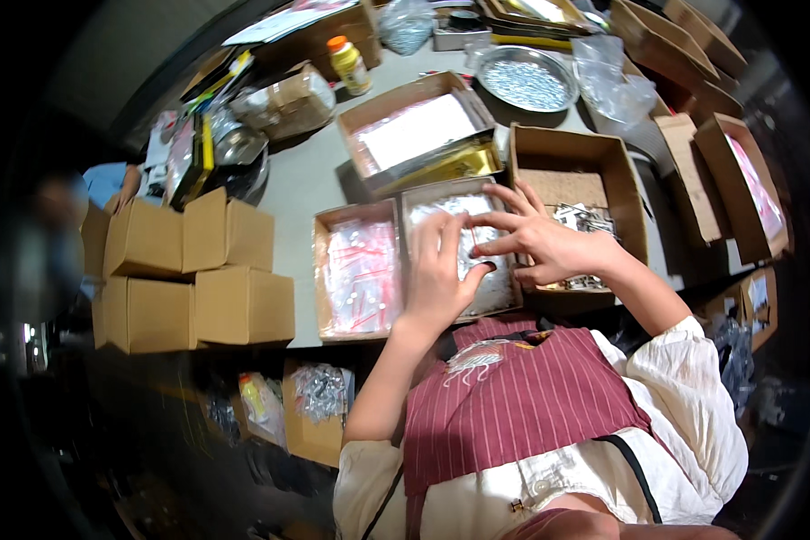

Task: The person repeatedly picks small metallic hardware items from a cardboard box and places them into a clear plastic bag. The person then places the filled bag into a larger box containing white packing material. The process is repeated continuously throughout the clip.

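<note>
Both my hands meet over a shallow cardboard box (518,292) of small shiny silvery pieces. Between my fingertips is a small clear zip bag (473,236), of which mainly a thin red strip shows. My left hand (441,281) pinches its near left side, thumb and fingers close together. From the other side my right hand (553,247) grips it with thumb and forefinger, the other fingers spread. Touching the middle box on the left, another box (321,279) holds many clear bags with red strips. A deeper box (628,189) on the right contains metal parts, partly behind my right forearm.
Behind stand a box (360,121) of white sheets and a round metal tray (484,76) of small silvery pieces. A yellow bottle (351,72) is farther back. Empty folded cartons (243,306) stack at the left edge, near another person's hand (128,186).
</note>
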The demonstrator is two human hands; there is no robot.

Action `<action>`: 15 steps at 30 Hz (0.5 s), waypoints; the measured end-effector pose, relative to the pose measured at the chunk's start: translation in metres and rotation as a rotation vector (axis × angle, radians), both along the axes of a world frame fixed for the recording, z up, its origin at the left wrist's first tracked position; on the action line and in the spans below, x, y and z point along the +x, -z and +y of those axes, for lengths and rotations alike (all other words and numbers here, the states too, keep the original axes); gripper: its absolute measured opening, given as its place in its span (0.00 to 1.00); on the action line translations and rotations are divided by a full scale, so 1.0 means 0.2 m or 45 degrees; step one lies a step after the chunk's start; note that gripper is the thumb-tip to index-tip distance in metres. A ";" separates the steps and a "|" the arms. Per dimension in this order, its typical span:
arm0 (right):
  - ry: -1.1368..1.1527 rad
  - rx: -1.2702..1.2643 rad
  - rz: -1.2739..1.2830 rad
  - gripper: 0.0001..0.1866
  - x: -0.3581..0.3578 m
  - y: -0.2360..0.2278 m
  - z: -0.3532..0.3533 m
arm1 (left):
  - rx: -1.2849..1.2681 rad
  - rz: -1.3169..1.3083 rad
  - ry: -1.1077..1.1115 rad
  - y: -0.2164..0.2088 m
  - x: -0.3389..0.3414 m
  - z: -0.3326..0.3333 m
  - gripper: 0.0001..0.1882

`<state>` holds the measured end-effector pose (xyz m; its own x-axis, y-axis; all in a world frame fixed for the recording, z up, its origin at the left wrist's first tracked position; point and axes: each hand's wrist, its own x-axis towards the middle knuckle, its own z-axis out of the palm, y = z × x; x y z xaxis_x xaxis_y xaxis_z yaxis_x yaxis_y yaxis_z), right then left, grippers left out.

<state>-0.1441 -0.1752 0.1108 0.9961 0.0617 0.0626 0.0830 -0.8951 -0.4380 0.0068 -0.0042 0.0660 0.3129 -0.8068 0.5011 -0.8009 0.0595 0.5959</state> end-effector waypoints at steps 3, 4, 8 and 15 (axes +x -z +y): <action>-0.045 0.020 0.034 0.35 -0.06 -0.03 -0.03 | 0.110 -0.135 -0.004 0.01 -0.03 -0.09 0.28; -0.084 0.076 0.008 0.33 -0.07 -0.04 -0.04 | 0.199 -0.094 0.073 0.05 -0.01 -0.12 0.23; 0.250 0.350 -0.219 0.20 -0.17 0.03 -0.25 | 0.306 0.167 0.063 0.12 -0.08 -0.20 0.14; 0.669 -0.427 0.501 0.35 -0.48 0.46 -0.48 | 0.398 0.502 0.074 0.21 -0.11 -0.18 0.15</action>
